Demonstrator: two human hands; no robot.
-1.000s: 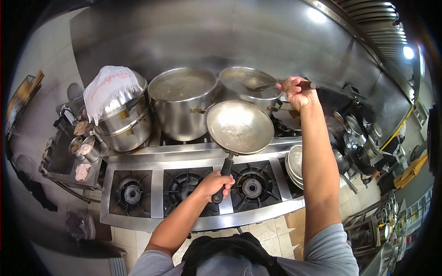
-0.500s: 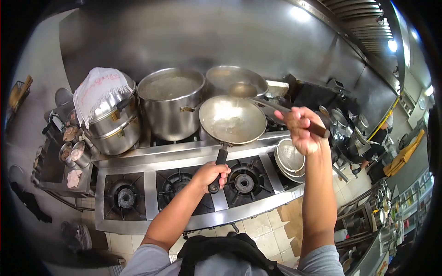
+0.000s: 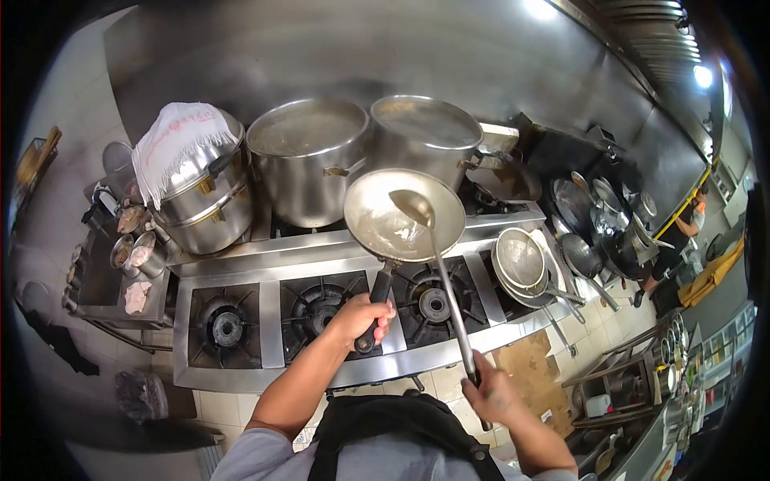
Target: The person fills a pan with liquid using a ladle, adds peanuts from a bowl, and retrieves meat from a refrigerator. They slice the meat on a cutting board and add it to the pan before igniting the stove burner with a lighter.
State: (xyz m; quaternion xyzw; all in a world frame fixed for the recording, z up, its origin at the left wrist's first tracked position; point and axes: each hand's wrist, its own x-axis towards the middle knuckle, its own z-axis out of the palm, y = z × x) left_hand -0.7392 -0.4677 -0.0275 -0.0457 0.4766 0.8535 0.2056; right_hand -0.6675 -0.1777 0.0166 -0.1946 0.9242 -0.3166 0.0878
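My left hand (image 3: 362, 322) is wrapped round the black handle of a frying pan (image 3: 370, 210), which is held up over the stove, near the front of the tall pots. In my right hand (image 3: 491, 391) is the dark grip of a long-handled ladle (image 3: 449, 301). Its bowl rests low inside the pan, over a small pale pool of liquid. Behind the pan stand two large steel stockpots, one on the left (image 3: 309, 188) and one on the right (image 3: 421, 140), both with liquid in them.
Bare burners (image 3: 227, 327) line the stove front. On the left, a steamer pot (image 3: 210, 210) carries a white cloth (image 3: 183, 144). Strainers (image 3: 520, 258) sit at the right, with woks (image 3: 573, 204) stacked beyond. Another person (image 3: 682, 232) stands at far right.
The ladle has swung from the right stockpot down into the pan. My right hand has dropped toward my body; the left still holds the pan at nearly the same spot.
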